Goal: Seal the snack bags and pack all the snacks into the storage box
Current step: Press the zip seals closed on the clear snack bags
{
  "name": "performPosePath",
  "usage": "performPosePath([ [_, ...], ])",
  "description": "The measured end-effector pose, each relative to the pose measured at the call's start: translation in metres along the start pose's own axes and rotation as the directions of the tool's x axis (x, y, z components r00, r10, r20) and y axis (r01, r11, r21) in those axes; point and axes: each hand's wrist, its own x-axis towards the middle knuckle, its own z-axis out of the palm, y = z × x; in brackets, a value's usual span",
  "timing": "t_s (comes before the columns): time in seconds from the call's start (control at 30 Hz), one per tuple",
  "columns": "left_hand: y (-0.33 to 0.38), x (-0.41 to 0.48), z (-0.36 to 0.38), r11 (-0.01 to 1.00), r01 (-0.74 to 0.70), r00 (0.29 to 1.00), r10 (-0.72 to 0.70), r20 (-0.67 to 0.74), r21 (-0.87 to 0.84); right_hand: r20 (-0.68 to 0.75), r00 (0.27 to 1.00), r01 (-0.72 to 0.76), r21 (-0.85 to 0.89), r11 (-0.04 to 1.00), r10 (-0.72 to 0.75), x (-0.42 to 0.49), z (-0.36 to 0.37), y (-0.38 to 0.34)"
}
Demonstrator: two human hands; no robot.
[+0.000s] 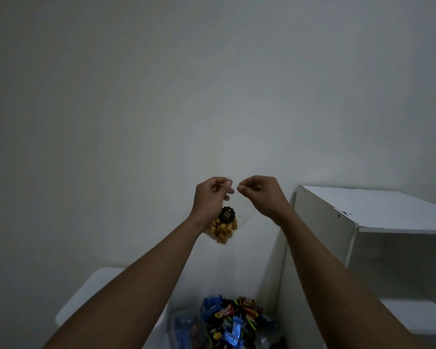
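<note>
**Clear snack bag held up by its top edge in both grips**

Just below the centre of the frame, both arms reach up and forward in front of a plain pale wall (pixel 212 84). The left grip (pixel 213 195) and the right grip (pixel 259 195) sit side by side at the same height, close together but not touching. Each is narrow, with fingers curled and fingertips pinched on the upper edge of a clear snack bag (pixel 237 217).

The bag hangs down from the two grips. Its top stretch runs between them, and its body falls below and slightly left, partly behind the left wrist. Yellow-orange snack pieces (pixel 220 230) fill its bottom corner, under the left grip. A round black label (pixel 227 214) with yellow lettering sits just above them. The upper part of the bag is see-through and hard to trace against the wall.

At the bottom centre of the frame, between the forearms, lies a pile of wrapped snacks (pixel 233 321) in blue, black and red packets. Whether they lie in a clear box cannot be told. A white tabletop (pixel 96 293) shows at the lower left. A white shelf unit (pixel 378 210) stands at the right.
</note>
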Motion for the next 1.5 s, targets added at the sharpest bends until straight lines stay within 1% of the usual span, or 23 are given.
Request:
performPosePath([
  [0.03, -0.001, 0.0, 0.0, 1.0, -0.004, 1.0, 0.004, 0.016, 0.012, 0.026, 1.0, 0.004, -0.078, 0.997, -0.002, 0.003, 0.0, 0.0],
  [0.1, -0.003, 0.0, 0.001, 0.999, -0.006, 0.999, 0.004, 0.048, 0.045, 0.061, 0.998, 0.018, -0.17, 0.985, -0.008, 0.009, 0.002, 0.0],
  [0.17, -0.006, 0.001, 0.001, 0.998, 0.003, 0.999, -0.006, 0.052, 0.069, 0.066, 0.998, 0.027, -0.213, 0.977, -0.013, 0.011, 0.004, -0.003],
  [0.27, -0.008, 0.004, 0.002, 0.995, -0.001, 1.0, -0.001, 0.018, 0.101, 0.069, 0.998, 0.014, -0.275, 0.961, 0.005, 0.01, 0.009, -0.006],
  [0.33, -0.01, 0.004, 0.004, 0.994, 0.002, 1.0, -0.001, -0.017, 0.108, 0.051, 0.999, 0.009, -0.307, 0.952, 0.007, 0.008, 0.014, -0.008],
  [0.43, -0.014, 0.003, 0.01, 0.998, 0.038, 0.995, -0.033, -0.095, 0.058, 0.026, 1.0, -0.007, -0.314, 0.949, 0.016, 0.003, 0.023, -0.007],
  [0.57, -0.02, 0.008, 0.002, 0.996, 0.087, 0.966, -0.091, -0.242, -0.024, 0.031, 0.998, -0.045, -0.343, 0.938, 0.059, -0.006, 0.023, 0.004],
  [0.6, -0.021, 0.011, -0.003, 0.995, 0.092, 0.961, -0.099, -0.26, -0.041, 0.034, 0.997, -0.06, -0.34, 0.938, 0.076, -0.009, 0.023, 0.011],
  [0.73, -0.026, 0.01, -0.012, 0.995, 0.09, 0.965, -0.097, -0.244, -0.041, 0.01, 0.994, -0.108, -0.204, 0.973, 0.113, -0.018, 0.026, 0.032],
  [0.87, -0.035, 0.006, -0.01, 0.994, 0.09, 0.967, -0.101, -0.235, -0.06, -0.065, 0.983, -0.177, -0.056, 0.983, 0.173, -0.02, 0.026, 0.036],
  [1.03, -0.037, 0.007, -0.01, 0.98, 0.124, 0.965, -0.156, -0.21, -0.157, -0.165, 0.96, -0.191, 0.197, 0.962, 0.224, -0.024, 0.031, 0.033],
  [1.1, -0.038, 0.008, -0.012, 0.968, 0.142, 0.959, -0.186, -0.213, -0.206, -0.134, 0.963, -0.188, 0.29, 0.938, 0.235, -0.028, 0.033, 0.029],
  [1.13, -0.038, 0.01, -0.014, 0.962, 0.15, 0.956, -0.2, -0.216, -0.227, -0.089, 0.968, -0.193, 0.323, 0.927, 0.233, -0.031, 0.033, 0.028],
  [1.2, -0.04, 0.011, -0.015, 0.951, 0.166, 0.947, -0.228, -0.227, -0.261, 0.04, 0.97, -0.241, 0.315, 0.918, 0.241, -0.037, 0.037, 0.029],
  [1.27, -0.042, 0.011, -0.016, 0.931, 0.178, 0.936, -0.261, -0.238, -0.32, 0.159, 0.951, -0.3, 0.272, 0.914, 0.265, -0.042, 0.043, 0.033],
  [1.33, -0.046, 0.01, -0.018, 0.919, 0.185, 0.929, -0.279, -0.243, -0.349, 0.21, 0.935, -0.341, 0.299, 0.891, 0.287, -0.045, 0.052, 0.039],
  [1.43, -0.061, 0.006, -0.025, 0.935, 0.219, 0.937, -0.281, -0.207, -0.28, 0.19, 0.928, -0.37, 0.362, 0.856, 0.32, -0.051, 0.066, 0.047],
  [1.5, -0.08, -0.005, -0.032, 0.952, 0.265, 0.948, -0.286, -0.14, -0.155, 0.179, 0.914, -0.406, 0.409, 0.817, 0.364, -0.058, 0.077, 0.057],
])
